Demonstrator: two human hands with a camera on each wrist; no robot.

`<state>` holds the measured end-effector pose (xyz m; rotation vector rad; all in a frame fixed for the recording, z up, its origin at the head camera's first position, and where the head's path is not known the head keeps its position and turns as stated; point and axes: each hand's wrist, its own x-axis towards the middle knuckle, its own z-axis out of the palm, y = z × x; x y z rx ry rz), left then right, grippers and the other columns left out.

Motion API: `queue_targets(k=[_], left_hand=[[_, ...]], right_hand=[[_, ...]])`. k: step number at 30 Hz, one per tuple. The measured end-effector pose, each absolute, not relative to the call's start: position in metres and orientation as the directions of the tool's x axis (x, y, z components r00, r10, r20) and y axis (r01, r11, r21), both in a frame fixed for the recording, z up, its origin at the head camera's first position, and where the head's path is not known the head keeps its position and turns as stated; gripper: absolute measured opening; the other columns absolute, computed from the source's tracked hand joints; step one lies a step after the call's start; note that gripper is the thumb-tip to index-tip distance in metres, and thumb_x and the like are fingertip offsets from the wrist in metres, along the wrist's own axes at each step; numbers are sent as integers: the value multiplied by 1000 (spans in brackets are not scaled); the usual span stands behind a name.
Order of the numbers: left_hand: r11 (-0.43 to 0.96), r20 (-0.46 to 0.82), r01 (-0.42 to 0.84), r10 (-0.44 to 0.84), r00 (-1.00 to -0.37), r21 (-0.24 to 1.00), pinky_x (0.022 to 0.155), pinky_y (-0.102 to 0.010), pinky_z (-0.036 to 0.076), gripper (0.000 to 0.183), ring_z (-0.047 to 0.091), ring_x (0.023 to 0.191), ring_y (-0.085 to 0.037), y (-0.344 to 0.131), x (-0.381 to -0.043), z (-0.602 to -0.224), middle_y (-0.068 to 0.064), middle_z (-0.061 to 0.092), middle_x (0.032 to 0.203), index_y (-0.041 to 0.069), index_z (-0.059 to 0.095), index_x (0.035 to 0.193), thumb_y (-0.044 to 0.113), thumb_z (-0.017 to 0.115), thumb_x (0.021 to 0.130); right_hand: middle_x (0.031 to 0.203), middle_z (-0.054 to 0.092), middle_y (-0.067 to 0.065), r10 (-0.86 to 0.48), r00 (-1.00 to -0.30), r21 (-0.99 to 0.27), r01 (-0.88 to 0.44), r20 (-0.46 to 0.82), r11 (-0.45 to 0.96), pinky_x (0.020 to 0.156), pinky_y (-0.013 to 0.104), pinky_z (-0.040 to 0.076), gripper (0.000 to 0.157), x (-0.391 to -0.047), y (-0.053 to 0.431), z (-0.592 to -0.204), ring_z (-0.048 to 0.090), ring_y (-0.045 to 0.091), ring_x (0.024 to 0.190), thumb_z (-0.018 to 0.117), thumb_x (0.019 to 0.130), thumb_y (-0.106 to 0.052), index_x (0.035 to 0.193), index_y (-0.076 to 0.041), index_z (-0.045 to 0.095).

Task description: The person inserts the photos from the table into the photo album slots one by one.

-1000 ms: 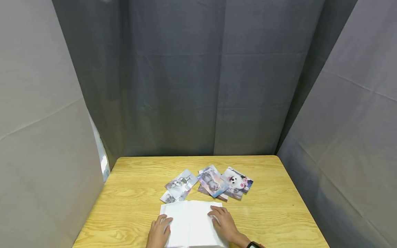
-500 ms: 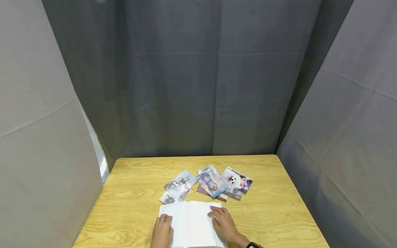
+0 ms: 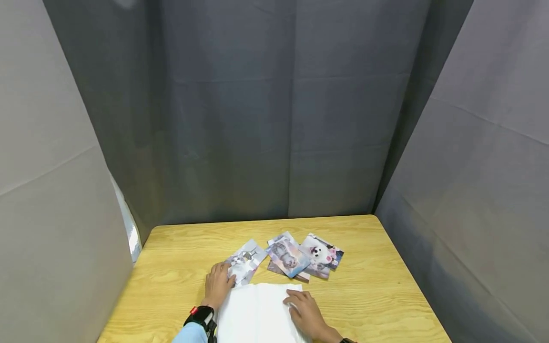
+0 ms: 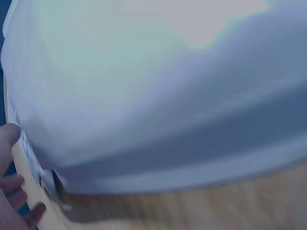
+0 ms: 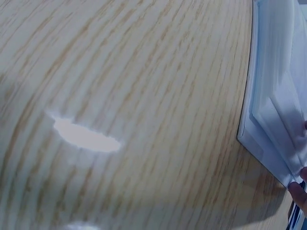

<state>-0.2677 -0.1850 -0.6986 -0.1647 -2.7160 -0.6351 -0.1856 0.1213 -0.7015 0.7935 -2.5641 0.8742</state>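
The thick white book (image 3: 259, 312) lay open between the left hand (image 3: 218, 286) and the right hand (image 3: 306, 313), its pages blank; the right hand rested on the right-hand page. A pale grey picture card (image 3: 249, 258) lay flat and slanted at the left hand's fingertips, its near left part hidden by that hand. Beyond the right hand, a pastel pink-and-blue card (image 3: 287, 257) overlapped others, beside a white-dog card (image 3: 319, 251).
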Motion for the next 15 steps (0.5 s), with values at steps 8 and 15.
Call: queue_targets(k=[8, 15], left_hand=[[904, 132, 68, 13, -991, 421, 92, -68, 38, 60, 37, 134, -47, -179, -284, -701, -29, 47, 141, -2, 59, 129, 28, 82, 82], [898, 64, 47, 21, -998, 437, 90, -70, 33, 63, 38, 132, -49, -179, -286, -698, -34, 44, 140, -3, 58, 128, 27, 84, 79]], right_hand=[[124, 65, 11, -409, -814, -467, -574, 413, 673, 76, 39, 46, 25, -185, 121, -699, 55, 23, 97, 68, 85, 0, 105, -14, 70], [127, 63, 10, -401, -846, -486, -530, 350, 694, 75, 37, 45, 24, -183, 121, -698, 54, 22, 98, 65, 88, -3, 108, -15, 70]])
